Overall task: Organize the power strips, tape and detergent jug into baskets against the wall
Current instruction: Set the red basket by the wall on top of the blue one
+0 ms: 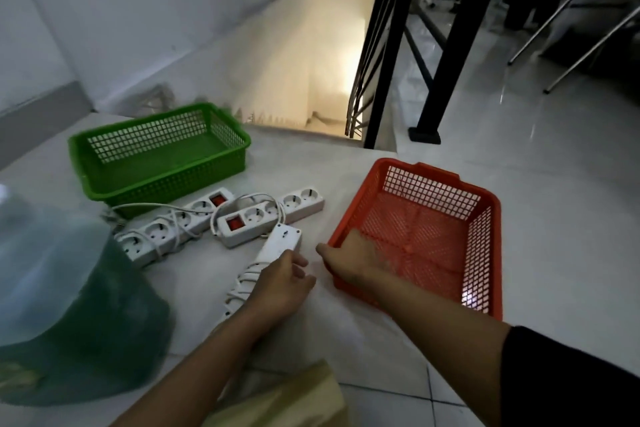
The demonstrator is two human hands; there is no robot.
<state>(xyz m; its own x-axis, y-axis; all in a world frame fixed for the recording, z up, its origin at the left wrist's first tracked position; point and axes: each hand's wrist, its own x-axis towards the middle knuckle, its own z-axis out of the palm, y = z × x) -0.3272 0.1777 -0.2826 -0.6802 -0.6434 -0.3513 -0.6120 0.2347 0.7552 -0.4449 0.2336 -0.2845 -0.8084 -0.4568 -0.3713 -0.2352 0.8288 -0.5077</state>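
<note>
Three white power strips lie on the tiled floor. One [162, 230] stretches left below the green basket [79, 163], a second [273, 215] with a red switch lies across the middle, and a third [278, 244], face down with its cord wound round it, sits under my left hand [282, 279], whose fingers rest on it. My right hand [351, 258] grips the near left corner of the empty orange basket [485, 204]. The detergent jug [65, 302], translucent with green liquid, stands blurred at the near left. I see no tape.
An open stairwell drops away just behind the baskets, with a black railing [391, 45] on its right. The white wall [104, 10] runs along the left. Chair legs [571, 28] stand at the far right. A yellowish blurred object [294, 399] lies at the bottom edge.
</note>
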